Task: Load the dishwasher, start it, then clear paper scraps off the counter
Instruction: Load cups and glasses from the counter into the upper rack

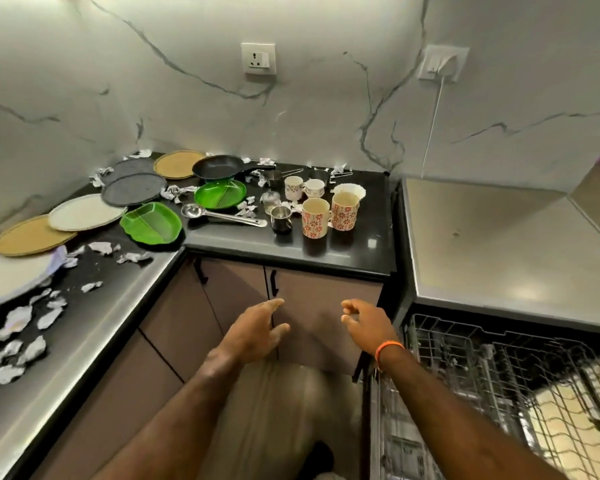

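Observation:
Both hands hover in front of the cabinet doors, below the counter edge, holding nothing. My left hand (pixel 257 330) has its fingers spread and relaxed. My right hand (pixel 364 323), with an orange band on the wrist, has loosely curled fingers. The dishwasher's wire rack (pixel 499 375) is pulled out at the lower right. On the black counter (pixel 361 251) stand two flowered mugs (pixel 329 214), small cups (pixel 303 188), a steel cup (pixel 280 218), a ladle (pixel 222 216), a frying pan (pixel 219 167), two green divided plates (pixel 153 225) and several round plates (pixel 84 211). Crumpled paper scraps (pixel 21 341) litter the counter.
The counter is L-shaped, with a steel edge strip on the left run (pixel 84 341). A steel-topped appliance (pixel 499 237) sits right of the counter, above the rack. Two wall sockets (pixel 258 58) are on the marble backsplash, one with a white cable. Cabinet handles (pixel 274 282) lie just beyond my hands.

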A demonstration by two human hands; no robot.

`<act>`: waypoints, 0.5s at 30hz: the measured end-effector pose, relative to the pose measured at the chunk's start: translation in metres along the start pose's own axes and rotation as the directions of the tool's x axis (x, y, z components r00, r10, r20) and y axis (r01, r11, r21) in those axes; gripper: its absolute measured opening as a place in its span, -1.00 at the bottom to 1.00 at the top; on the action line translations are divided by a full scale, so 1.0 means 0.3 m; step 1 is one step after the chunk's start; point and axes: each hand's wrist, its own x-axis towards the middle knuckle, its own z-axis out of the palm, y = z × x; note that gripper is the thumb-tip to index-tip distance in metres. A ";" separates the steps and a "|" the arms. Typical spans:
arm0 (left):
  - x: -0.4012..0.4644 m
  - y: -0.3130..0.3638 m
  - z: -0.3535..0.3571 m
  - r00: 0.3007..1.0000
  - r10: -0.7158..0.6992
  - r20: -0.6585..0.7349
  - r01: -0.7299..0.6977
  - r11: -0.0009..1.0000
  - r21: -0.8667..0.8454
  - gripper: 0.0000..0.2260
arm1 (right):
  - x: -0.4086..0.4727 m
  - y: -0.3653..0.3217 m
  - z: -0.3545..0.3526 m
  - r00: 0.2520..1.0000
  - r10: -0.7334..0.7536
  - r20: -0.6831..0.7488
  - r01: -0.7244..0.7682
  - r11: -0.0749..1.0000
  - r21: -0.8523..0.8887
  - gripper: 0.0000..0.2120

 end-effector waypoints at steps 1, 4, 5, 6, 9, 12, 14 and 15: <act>0.075 -0.005 -0.019 1.000 0.012 0.008 -0.012 1.000 0.013 -0.40 | 0.064 -0.021 -0.005 1.000 0.007 -0.014 -0.006 0.999 0.035 -0.65; 0.296 -0.002 -0.089 0.999 0.049 0.024 -0.050 0.997 0.064 -0.40 | 0.251 -0.068 -0.029 0.998 0.047 -0.043 -0.041 0.993 0.112 -0.64; 0.359 0.004 -0.111 0.998 0.062 0.020 -0.063 0.996 0.068 -0.39 | 0.304 -0.078 -0.039 0.997 0.051 -0.055 -0.044 0.991 0.123 -0.62; 0.429 0.008 -0.134 0.997 0.074 0.017 -0.075 0.995 0.060 -0.39 | 0.365 -0.087 -0.051 0.996 0.055 -0.067 -0.046 0.991 0.122 -0.61; 0.631 0.012 -0.186 0.992 0.121 0.015 -0.122 0.991 0.061 -0.38 | 0.532 -0.109 -0.074 0.994 0.073 -0.085 -0.061 0.989 0.138 -0.56; 0.739 0.035 -0.222 0.983 0.182 -0.018 -0.182 0.983 0.030 -0.39 | 0.603 -0.137 -0.084 0.992 0.080 -0.100 -0.063 0.985 0.163 -0.54; 0.850 0.037 -0.240 0.973 0.230 -0.024 -0.228 0.973 0.045 -0.40 | 0.666 -0.150 -0.077 0.989 0.106 -0.106 -0.085 0.978 0.190 -0.54; 0.893 0.037 -0.247 0.968 0.250 -0.031 -0.248 0.967 0.060 -0.39 | 0.681 -0.156 -0.073 0.988 0.115 -0.106 -0.092 0.976 0.196 -0.54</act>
